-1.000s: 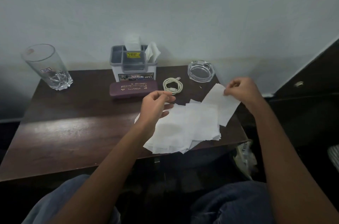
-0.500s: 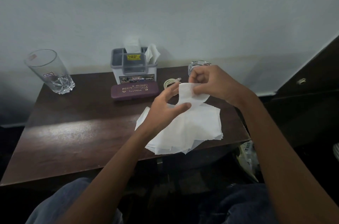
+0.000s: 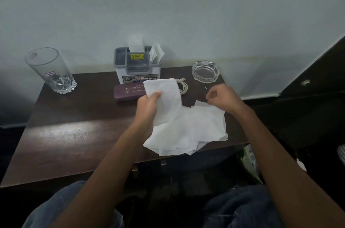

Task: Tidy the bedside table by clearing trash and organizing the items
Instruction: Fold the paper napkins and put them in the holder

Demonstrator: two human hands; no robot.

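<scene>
Gathering loose tissues, tidy-up partly done.

My left hand [image 3: 149,105] pinches one folded tissue [image 3: 165,95] at frame centre, lifted above the tissue pile [image 3: 192,130] lying on the surface [image 3: 74,134] near its front-right edge; my right hand [image 3: 222,99] is loosely curled, fingertips on the pile's top corner. Glass [image 3: 50,71], organizer [image 3: 137,68], spectacle case [image 3: 127,91], cable [image 3: 183,86] and ashtray [image 3: 205,71] look lined up at the back; the tissues remain.
</scene>
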